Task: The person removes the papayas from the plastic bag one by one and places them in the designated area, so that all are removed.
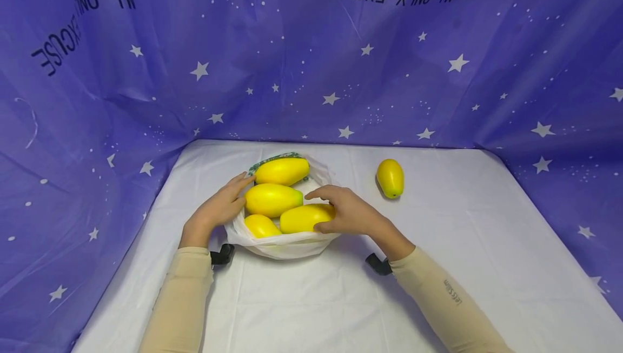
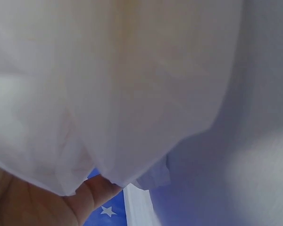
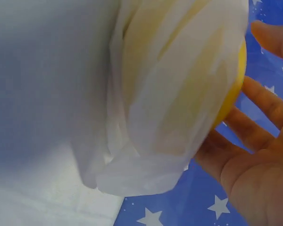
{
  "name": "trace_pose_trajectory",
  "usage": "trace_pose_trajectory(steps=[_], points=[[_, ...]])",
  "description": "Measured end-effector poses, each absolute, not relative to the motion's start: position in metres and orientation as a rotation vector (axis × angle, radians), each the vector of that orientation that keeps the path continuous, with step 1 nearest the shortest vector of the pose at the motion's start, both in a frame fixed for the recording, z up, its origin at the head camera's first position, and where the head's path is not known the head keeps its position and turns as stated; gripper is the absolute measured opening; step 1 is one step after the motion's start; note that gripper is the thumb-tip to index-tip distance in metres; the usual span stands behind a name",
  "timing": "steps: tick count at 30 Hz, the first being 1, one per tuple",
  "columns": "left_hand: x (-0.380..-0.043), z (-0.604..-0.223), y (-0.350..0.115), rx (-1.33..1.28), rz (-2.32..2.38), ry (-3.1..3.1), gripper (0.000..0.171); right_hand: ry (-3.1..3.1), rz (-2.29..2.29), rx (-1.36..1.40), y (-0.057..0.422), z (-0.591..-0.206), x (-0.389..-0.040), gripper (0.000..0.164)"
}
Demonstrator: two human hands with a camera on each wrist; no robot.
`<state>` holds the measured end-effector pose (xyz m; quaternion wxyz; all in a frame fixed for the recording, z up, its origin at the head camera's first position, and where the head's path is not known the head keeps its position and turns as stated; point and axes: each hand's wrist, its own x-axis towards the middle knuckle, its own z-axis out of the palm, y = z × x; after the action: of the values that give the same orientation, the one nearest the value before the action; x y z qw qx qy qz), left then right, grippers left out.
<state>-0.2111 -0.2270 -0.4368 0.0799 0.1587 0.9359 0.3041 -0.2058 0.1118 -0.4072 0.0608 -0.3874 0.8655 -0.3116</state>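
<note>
A white plastic bag (image 1: 284,247) with green print at its far rim stands with its mouth spread. Inside are several smooth yellow papayas, including one at the far side (image 1: 282,171), one in the middle (image 1: 270,200) and one at the near right (image 1: 305,218). My left hand (image 1: 221,201) rests over the bag's left rim, its fingers extended against the edge. Part of that palm is behind the plastic in the left wrist view. My right hand (image 1: 351,211) is over the right rim, fingers spread loosely around the end of the near-right papaya.
Another yellow papaya (image 1: 390,178) with a green end lies on the white-covered table (image 1: 467,245), right of the bag. A purple star-patterned curtain (image 1: 311,72) encloses the back and sides. Black wrist mounts (image 1: 378,264) hang under both wrists.
</note>
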Motion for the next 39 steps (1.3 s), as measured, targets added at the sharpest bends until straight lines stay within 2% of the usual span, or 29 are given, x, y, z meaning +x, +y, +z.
trace_pose_trajectory(steps=[21, 39], points=[[-0.213, -0.44, -0.225, 0.474, 0.898, 2.802, 0.057, 2.648, -0.756, -1.2, 0.11, -0.415, -0.204, 0.064], [-0.214, -0.441, -0.228, 0.469, 0.888, 2.803, 0.056, 2.775, -0.96, -1.129, 0.129, -0.384, -0.21, 0.062]])
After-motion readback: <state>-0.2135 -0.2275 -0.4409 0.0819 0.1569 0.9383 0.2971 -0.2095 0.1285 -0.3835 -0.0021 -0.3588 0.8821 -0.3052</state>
